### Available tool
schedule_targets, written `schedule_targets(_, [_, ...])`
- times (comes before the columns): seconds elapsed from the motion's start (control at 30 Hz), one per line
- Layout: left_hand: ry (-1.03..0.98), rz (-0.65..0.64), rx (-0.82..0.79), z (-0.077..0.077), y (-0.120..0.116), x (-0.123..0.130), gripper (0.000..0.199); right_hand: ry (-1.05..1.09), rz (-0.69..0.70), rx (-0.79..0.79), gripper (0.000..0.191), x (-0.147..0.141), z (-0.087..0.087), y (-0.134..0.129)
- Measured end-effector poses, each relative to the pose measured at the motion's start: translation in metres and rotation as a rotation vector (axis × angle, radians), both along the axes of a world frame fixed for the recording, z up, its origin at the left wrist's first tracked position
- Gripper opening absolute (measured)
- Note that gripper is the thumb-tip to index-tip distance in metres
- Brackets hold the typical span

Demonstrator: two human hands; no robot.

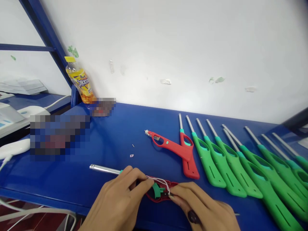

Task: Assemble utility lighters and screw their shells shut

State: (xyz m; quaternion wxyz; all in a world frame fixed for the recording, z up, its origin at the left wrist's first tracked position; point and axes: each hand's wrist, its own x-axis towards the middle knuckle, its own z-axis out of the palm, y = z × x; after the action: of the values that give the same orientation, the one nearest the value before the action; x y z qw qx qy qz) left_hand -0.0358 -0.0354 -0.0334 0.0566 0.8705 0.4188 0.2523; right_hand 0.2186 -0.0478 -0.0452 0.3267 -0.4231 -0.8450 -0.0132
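Note:
A red utility lighter with its inside exposed (160,198) lies near the table's front edge, its silver tube (104,169) pointing left. White wires (160,180) run along it, beside a green trigger (157,190). My left hand (120,195) is closed around the tube end of the shell, thumb by the trigger. With its fingers pinched, my right hand (204,202) grips the handle end, where the wires meet a small dark part. A dark, rounded object (193,217) shows under the right palm; I cannot make out what it is.
A red shell half (172,147) lies across another red lighter (190,170). Several green lighters (211,170) line the right side. Two tiny parts (131,156) sit on the blue table (108,138). A drink bottle (80,81) stands at back left, near blurred items.

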Motion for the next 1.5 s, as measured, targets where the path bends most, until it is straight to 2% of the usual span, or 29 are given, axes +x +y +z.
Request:
schedule_targets(0.17, [-0.11, -0.012, 0.105, 0.002, 0.006, 0.007, 0.041, 0.02, 0.019, -0.051, 0.03, 0.002, -0.002, 0.0])
schedule_targets(0.43, [-0.159, -0.028, 0.117, 0.002, 0.008, 0.006, 0.037, 0.102, -0.032, -0.093, 0.032, -0.003, -0.008, -0.005])
schedule_targets(0.9, [-0.121, -0.014, 0.107, 0.002, 0.011, 0.01, 0.045, 0.0, -0.01, -0.024, 0.026, 0.002, -0.003, 0.0])
schedule_targets(1.17, [-0.172, -0.062, 0.106, -0.005, 0.013, 0.01, 0.045, 0.034, -0.043, -0.044, 0.029, 0.0, -0.005, 0.0])
schedule_targets(1.33, [-0.164, -0.068, 0.12, -0.01, 0.014, 0.008, 0.048, 0.034, -0.044, -0.049, 0.022, 0.0, -0.006, 0.0])
schedule_targets(1.5, [-0.13, -0.059, 0.128, -0.002, 0.012, 0.012, 0.042, 0.047, -0.022, -0.06, 0.022, 0.003, -0.005, -0.002])
